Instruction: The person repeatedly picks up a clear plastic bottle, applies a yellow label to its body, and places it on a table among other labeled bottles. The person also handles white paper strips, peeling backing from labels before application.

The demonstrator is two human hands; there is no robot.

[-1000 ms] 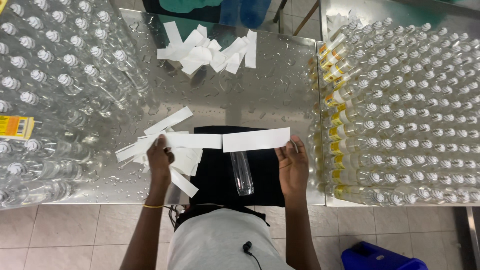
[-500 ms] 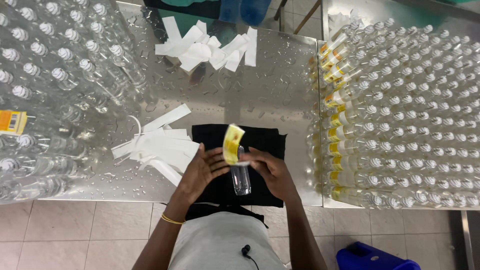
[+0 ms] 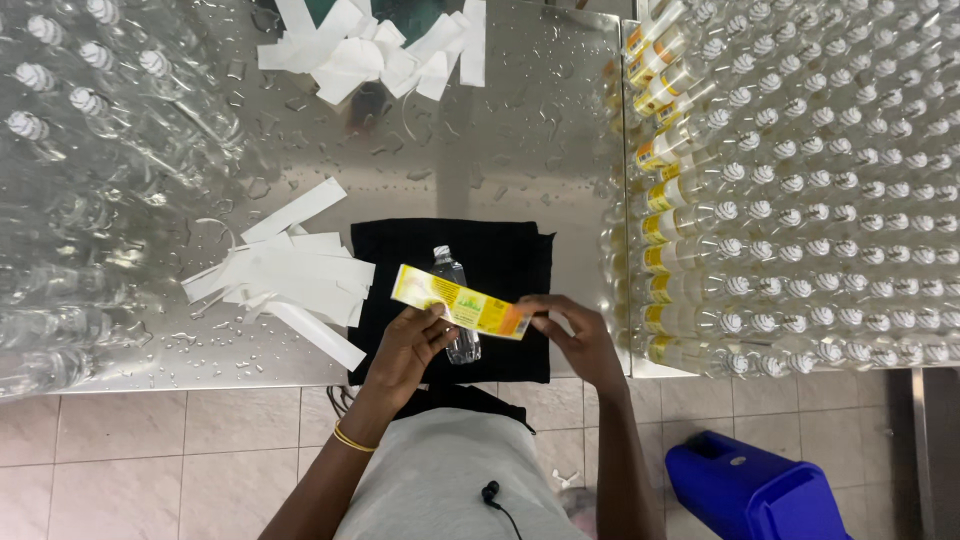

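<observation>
**A:** So, what's actually going on at this table (image 3: 520, 150)?

**B:** Both hands are on a yellow label strip (image 3: 462, 302). The left hand (image 3: 408, 345) has its fingers curled in, pinching the strip's left end, and the right hand (image 3: 578, 335) has thumb and fingers closed on the right end. The strip is stretched between them, tilted a bit, its left end higher than the right.

**A:** And the bottle?

**B:** A small clear bottle (image 3: 456, 300) lies on its side on a black cloth (image 3: 500, 270), cap pointing away from the person. The strip crosses right over its middle. Can't tell if it's touching the bottle or just above it.

**A:** What else is around?

**B:** There's a pile of white paper strips (image 3: 290, 275) just left of the cloth, and another heap of white strips (image 3: 380, 50) at the far edge of the table. A big block of upright clear bottles with white caps (image 3: 820, 190) fills the right side, and the rows closest to the cloth already wear yellow labels (image 3: 660, 200). More clear bottles (image 3: 90, 150) lie packed along the left. The metal top is speckled with water drops. Down on the tiled floor (image 3: 150, 460) there's a blue plastic container (image 3: 745, 490) at the person's right.
</observation>
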